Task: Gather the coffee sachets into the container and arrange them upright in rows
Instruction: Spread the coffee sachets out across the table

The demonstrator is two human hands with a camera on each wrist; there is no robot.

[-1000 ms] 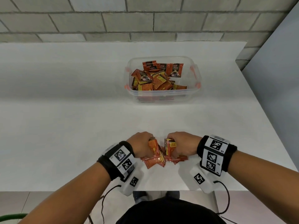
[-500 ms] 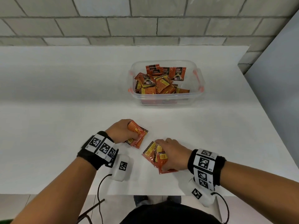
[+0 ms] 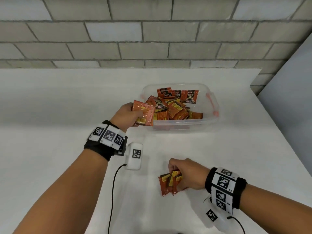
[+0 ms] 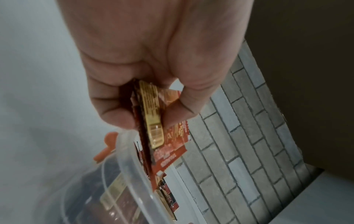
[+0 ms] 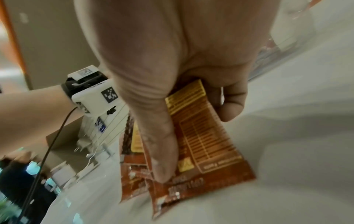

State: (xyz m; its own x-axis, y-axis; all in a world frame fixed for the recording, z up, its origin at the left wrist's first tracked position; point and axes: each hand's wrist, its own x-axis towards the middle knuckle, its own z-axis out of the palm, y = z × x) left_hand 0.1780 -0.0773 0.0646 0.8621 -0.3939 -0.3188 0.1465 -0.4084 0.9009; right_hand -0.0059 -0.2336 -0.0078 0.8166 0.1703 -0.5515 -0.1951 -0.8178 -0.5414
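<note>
Both hands grip orange-brown foil coffee sachets over the white bench.
The left hand (image 3: 127, 116) pinches a bunch (image 3: 143, 114) at the clear plastic container (image 3: 213, 105)'s left rim; the right hand (image 3: 189, 176), near the front edge, clutches another (image 3: 167, 182), its count hidden by the fingers.

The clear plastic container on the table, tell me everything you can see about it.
The container is a clear, rounded-rectangular plastic tub with a thick rim, standing open with no lid on the white table, near the brick wall. Orange latch clips hang at its two short ends. Inside lie coffee sachets, mostly a loose jumble, a few upright along the far wall. The left hand holds a bunch of sachets at its left rim; whether they touch it is unclear.
</note>
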